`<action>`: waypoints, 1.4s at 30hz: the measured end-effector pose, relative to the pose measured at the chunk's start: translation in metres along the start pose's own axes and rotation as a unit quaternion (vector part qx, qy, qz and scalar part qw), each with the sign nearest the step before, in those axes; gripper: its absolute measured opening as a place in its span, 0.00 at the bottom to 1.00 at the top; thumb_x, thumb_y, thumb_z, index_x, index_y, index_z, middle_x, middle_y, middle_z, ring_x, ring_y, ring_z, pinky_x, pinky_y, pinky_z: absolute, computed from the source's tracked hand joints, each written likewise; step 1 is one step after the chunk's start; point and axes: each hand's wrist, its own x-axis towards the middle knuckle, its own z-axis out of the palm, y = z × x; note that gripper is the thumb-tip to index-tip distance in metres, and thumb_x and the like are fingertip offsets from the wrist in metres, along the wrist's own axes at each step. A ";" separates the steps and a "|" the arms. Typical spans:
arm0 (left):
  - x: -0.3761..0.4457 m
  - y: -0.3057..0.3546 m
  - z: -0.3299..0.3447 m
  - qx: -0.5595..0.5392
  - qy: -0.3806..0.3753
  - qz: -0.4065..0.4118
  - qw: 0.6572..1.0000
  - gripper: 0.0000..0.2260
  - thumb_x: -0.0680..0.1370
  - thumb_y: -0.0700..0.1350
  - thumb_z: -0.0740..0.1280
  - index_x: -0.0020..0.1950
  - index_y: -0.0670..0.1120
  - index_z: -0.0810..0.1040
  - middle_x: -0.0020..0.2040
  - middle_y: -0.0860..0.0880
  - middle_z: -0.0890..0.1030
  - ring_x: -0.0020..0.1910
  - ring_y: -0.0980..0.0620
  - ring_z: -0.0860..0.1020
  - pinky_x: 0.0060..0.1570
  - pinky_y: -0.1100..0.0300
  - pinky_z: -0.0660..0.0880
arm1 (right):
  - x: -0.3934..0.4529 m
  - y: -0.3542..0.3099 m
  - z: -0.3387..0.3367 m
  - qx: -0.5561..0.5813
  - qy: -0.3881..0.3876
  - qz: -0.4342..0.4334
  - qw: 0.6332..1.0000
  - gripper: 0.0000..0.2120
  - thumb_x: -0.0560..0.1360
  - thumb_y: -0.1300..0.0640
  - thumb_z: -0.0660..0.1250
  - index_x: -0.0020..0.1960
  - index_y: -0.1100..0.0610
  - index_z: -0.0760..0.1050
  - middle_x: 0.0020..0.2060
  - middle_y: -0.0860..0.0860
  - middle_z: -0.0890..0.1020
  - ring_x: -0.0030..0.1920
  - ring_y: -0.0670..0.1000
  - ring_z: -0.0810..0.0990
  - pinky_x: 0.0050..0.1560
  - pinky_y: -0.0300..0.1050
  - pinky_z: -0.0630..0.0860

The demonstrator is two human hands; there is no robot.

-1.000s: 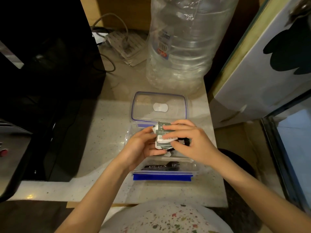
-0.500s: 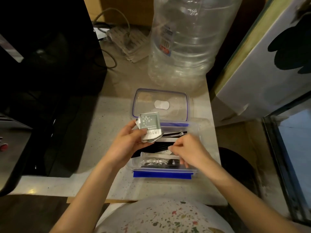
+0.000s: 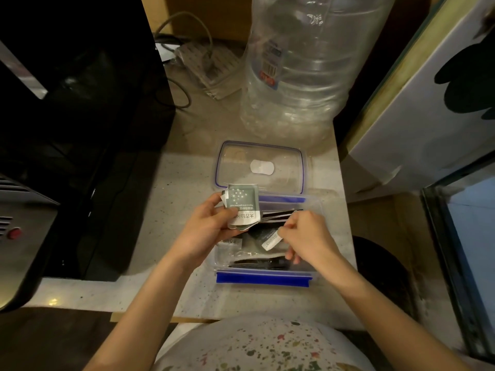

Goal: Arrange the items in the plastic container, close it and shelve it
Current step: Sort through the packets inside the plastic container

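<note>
Honestly, left hand is pinching loose sachets over the open plastic container while right hand is pinching a packet inside it — stack is risking fanning out, jamming the lid lying just behind.

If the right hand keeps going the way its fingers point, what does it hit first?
Probably the dark packets in the container. The right hand points left and down over them, its fingertips at a white tab; depth is unclear.

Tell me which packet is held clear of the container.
The grey-green and white packet in the left hand; the dark packets lie inside the container.
</note>
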 end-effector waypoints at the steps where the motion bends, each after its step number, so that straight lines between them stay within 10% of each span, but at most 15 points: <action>1: 0.000 -0.001 0.000 0.014 0.001 0.004 1.000 0.16 0.78 0.36 0.61 0.65 0.45 0.70 0.50 0.46 0.83 0.45 0.52 0.83 0.42 0.63 0.82 | -0.002 -0.002 -0.003 0.007 0.017 -0.010 1.000 0.03 0.76 0.60 0.65 0.47 0.58 0.76 0.30 0.54 0.81 0.23 0.47 0.79 0.24 0.36 0.76; 18: -0.001 0.000 0.018 -0.024 -0.126 -0.061 0.990 0.14 0.77 0.34 0.60 0.60 0.44 0.73 0.51 0.43 0.81 0.46 0.48 0.82 0.43 0.56 0.82 | -0.001 -0.031 -0.060 -0.116 -0.050 -0.346 0.929 0.08 0.77 0.57 0.61 0.50 0.49 0.78 0.40 0.34 0.72 0.49 0.38 0.70 0.50 0.35 0.67; 27: -0.001 -0.006 0.029 -0.058 -0.176 -0.088 0.979 0.12 0.75 0.42 0.63 0.57 0.45 0.75 0.50 0.45 0.82 0.45 0.50 0.83 0.43 0.55 0.82 | 0.008 -0.021 -0.032 -0.047 0.040 -0.406 0.912 0.07 0.73 0.61 0.68 0.51 0.56 0.80 0.42 0.46 0.78 0.46 0.42 0.73 0.47 0.32 0.70; 33: -0.001 -0.016 0.033 -0.045 -0.097 -0.071 0.992 0.10 0.78 0.37 0.60 0.56 0.49 0.74 0.51 0.45 0.82 0.49 0.48 0.82 0.44 0.57 0.82 | 0.002 -0.009 -0.032 0.002 0.054 -0.218 0.974 0.18 0.76 0.53 0.63 0.65 0.55 0.68 0.51 0.47 0.75 0.47 0.43 0.74 0.44 0.32 0.70; 42: -0.004 -0.018 0.037 0.136 -0.072 -0.022 0.988 0.11 0.79 0.39 0.59 0.59 0.49 0.72 0.49 0.52 0.81 0.46 0.57 0.80 0.42 0.69 0.78 | 0.000 0.005 -0.020 0.179 -0.139 -0.007 0.974 0.11 0.74 0.57 0.67 0.56 0.58 0.76 0.25 0.49 0.76 0.23 0.44 0.72 0.23 0.37 0.68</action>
